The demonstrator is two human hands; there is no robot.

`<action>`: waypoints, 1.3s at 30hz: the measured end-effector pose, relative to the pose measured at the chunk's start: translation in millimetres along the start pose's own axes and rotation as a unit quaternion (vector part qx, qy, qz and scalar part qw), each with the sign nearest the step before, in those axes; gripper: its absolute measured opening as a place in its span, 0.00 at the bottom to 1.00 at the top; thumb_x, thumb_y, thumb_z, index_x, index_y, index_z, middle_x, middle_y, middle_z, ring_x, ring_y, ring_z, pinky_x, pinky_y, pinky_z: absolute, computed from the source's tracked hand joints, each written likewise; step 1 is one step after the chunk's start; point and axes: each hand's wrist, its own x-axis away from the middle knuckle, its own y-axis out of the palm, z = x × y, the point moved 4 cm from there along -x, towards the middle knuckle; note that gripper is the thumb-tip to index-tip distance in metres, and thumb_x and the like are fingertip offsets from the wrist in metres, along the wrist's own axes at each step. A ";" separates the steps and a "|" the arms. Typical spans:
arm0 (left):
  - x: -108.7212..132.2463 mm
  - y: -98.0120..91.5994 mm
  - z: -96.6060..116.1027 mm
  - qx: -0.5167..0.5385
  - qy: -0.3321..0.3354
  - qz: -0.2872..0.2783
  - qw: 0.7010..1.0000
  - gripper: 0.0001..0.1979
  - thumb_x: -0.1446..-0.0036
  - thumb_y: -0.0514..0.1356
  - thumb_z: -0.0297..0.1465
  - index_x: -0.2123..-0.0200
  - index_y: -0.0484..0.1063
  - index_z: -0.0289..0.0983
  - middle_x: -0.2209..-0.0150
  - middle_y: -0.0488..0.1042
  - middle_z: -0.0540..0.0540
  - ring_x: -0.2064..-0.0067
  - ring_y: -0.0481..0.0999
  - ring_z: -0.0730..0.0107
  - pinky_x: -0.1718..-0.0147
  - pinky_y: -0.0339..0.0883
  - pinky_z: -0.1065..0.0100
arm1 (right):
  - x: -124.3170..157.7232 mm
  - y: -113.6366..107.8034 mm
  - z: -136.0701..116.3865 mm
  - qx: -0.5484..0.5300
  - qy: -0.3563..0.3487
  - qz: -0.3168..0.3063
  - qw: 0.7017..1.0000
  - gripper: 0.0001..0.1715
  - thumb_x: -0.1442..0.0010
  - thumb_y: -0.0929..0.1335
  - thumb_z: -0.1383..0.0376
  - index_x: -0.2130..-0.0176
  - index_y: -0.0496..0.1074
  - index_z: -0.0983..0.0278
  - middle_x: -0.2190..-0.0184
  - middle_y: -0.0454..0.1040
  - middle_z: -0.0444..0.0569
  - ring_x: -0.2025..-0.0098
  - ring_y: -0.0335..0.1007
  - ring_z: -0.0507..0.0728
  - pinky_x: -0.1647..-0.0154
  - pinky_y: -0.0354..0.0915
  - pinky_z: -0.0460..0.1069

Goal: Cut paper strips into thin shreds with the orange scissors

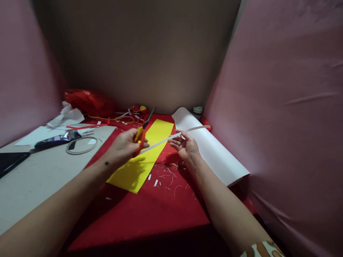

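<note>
One pair of scissors (145, 125) gripped by the left hand (123, 146), blades pointing up and away. Pinched near its middle in the right hand (189, 148), palm upturned, a narrow white strip (160, 144), far end over the white roll (214, 150), near end beside the left hand; cannot tell whether held there too. Beneath, on the red-covered counter (160, 210), a yellow corrugated sheet (161, 130), with a red corrugated sheet (164, 158) beside it. Nearer, scattered white scraps (155, 183). Leftward, a grey board (50, 182) bearing a tube (58, 140) and a coiled cable (75, 153); behind, a red plastic bag (89, 101).
</note>
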 end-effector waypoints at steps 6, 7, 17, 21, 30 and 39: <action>1.7 29.6 5.2 -0.090 0.061 0.038 0.993 0.07 0.53 0.56 0.35 0.73 0.63 0.38 0.77 0.66 0.53 0.77 0.63 0.77 0.78 0.54 0.74 | 3.0 6.7 7.1 0.004 0.021 -0.011 1.000 0.09 0.44 0.62 0.64 0.65 0.69 0.66 0.79 0.75 0.50 0.75 0.75 0.56 0.71 0.71 0.49; 1.4 29.3 5.1 -0.101 0.058 0.041 0.992 0.06 0.53 0.56 0.34 0.74 0.62 0.38 0.78 0.65 0.53 0.77 0.63 0.77 0.78 0.53 0.74 | 3.1 7.3 8.6 0.005 0.020 -0.014 1.000 0.08 0.45 0.64 0.64 0.66 0.70 0.66 0.79 0.75 0.50 0.74 0.75 0.56 0.70 0.71 0.49; 1.8 24.4 4.1 -0.157 0.038 0.011 0.987 0.04 0.52 0.53 0.32 0.74 0.63 0.38 0.78 0.66 0.52 0.77 0.63 0.74 0.77 0.54 0.72 | 8.4 13.3 19.4 0.063 0.010 -0.078 0.995 0.01 0.51 0.67 0.70 0.74 0.68 0.67 0.78 0.74 0.48 0.75 0.74 0.54 0.66 0.71 0.50; 8.6 9.7 12.7 -0.227 0.070 0.072 0.969 0.03 0.53 0.50 0.27 0.71 0.61 0.37 0.77 0.66 0.49 0.76 0.65 0.71 0.76 0.55 0.69 | 5.3 11.7 20.4 0.068 0.010 -0.062 0.996 0.02 0.50 0.66 0.70 0.74 0.67 0.66 0.78 0.75 0.50 0.73 0.75 0.55 0.66 0.72 0.51; 22.6 -0.3 17.7 0.057 -0.065 -0.088 0.992 0.11 0.55 0.57 0.36 0.69 0.65 0.36 0.80 0.69 0.50 0.81 0.69 0.71 0.84 0.61 0.69 | 3.1 9.4 20.3 0.052 -0.003 -0.049 0.997 0.06 0.49 0.64 0.75 0.75 0.67 0.67 0.77 0.75 0.51 0.71 0.76 0.56 0.65 0.73 0.50; 27.1 23.1 14.4 -0.409 0.019 -0.169 0.897 0.21 0.43 0.37 0.42 0.70 0.65 0.37 0.72 0.73 0.37 0.72 0.73 0.55 0.76 0.60 0.62 | 3.4 9.0 16.1 0.046 -0.012 -0.045 0.998 0.06 0.52 0.67 0.76 0.75 0.66 0.67 0.79 0.75 0.49 0.74 0.75 0.54 0.68 0.73 0.48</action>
